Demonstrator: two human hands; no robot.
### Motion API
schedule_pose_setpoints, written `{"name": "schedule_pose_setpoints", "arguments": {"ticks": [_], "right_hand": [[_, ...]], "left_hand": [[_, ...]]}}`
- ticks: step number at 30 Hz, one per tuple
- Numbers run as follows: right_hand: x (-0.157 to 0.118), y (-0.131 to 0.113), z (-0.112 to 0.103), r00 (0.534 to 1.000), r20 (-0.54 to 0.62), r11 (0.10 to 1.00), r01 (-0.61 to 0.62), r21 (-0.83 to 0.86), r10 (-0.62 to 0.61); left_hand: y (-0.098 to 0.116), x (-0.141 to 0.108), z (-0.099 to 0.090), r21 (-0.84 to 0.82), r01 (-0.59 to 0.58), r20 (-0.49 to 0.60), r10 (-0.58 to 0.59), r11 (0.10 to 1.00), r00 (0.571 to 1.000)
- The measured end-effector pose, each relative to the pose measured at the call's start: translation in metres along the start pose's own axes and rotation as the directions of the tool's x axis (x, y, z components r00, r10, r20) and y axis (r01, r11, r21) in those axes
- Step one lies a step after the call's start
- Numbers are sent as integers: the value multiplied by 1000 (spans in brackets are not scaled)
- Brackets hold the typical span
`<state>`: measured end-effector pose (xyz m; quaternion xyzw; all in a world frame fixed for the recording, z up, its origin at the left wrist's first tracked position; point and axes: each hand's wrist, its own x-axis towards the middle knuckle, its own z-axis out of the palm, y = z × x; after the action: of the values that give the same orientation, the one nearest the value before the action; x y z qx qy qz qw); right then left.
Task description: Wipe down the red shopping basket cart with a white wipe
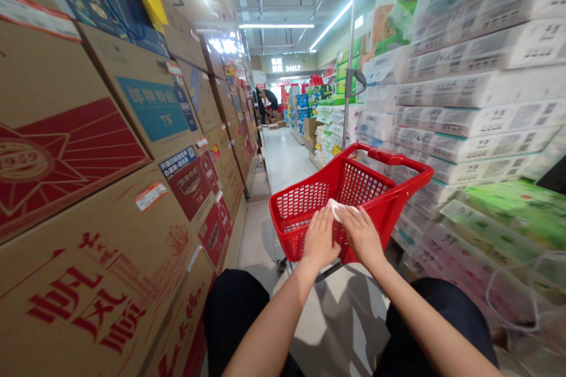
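A red plastic shopping cart (pixel 305 194) with perforated sides stands in front of my knees in the aisle. Both hands are at its near side. My right hand (pixel 360 232) presses a small white cloth or tissue (pixel 336 210) with its fingers, near the cart's rim. My left hand (pixel 321 241) lies just left of it, fingers stretched out, its fingertips close to the white piece. The part of the cart under my palms is hidden.
Stacked cartons (pixel 110 283) line the left side. White wrapped packs (pixel 464 91) and green packs (pixel 513 212) pile up on the right. A metal pole (pixel 349 65) rises behind the cart. Farther down the aisle a person (pixel 269 100) bends over.
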<state>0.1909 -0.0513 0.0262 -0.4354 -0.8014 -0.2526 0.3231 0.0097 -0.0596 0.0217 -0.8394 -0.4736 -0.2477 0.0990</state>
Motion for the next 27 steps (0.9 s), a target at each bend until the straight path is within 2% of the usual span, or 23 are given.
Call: {"name": "schedule_pose_setpoints", "arguments": {"ticks": [2, 4, 7, 9, 11, 13, 15, 19, 21, 24, 27], "right_hand": [[1, -10, -1, 999, 24, 999, 35, 24, -36], [1, 0, -5, 995, 51, 996, 81, 34, -83], [0, 42, -12, 993, 58, 995, 99, 9, -100], [-2, 70, -14, 999, 24, 999, 36, -37, -35], [-3, 85, -12, 1000, -7, 997, -27, -71, 27], [-4, 80, -7, 998, -23, 995, -64, -82, 63], [-2, 57, 1, 998, -22, 995, -68, -69, 67], [4, -2, 13, 999, 26, 1000, 23, -1, -23], [6, -12, 13, 996, 48, 997, 76, 31, -78], [7, 8, 7, 991, 72, 993, 107, 44, -110], [5, 46, 0, 999, 43, 1000, 28, -6, -28]], "left_hand": [[-2, 0, -3, 14, -14, 0, 14, 1000, 1000], [-8, -3, -8, 30, -49, 19, 48, 998, 999], [-25, -12, -19, 61, -78, 56, 75, 995, 996], [-38, -22, -25, 94, -45, 61, 39, 995, 997], [-50, -31, -28, 115, 9, 56, -15, 993, 998], [-56, -37, -28, 111, 50, 48, -56, 993, 997], [-57, -38, -26, 95, 73, 38, -77, 993, 996], [-53, -37, -23, 86, 90, 24, -93, 992, 995], [-54, -37, -25, 89, 94, 30, -98, 992, 995], [-57, -40, -28, 88, 94, 46, -98, 992, 994], [-59, -42, -29, 83, 88, 45, -92, 993, 995]]}}
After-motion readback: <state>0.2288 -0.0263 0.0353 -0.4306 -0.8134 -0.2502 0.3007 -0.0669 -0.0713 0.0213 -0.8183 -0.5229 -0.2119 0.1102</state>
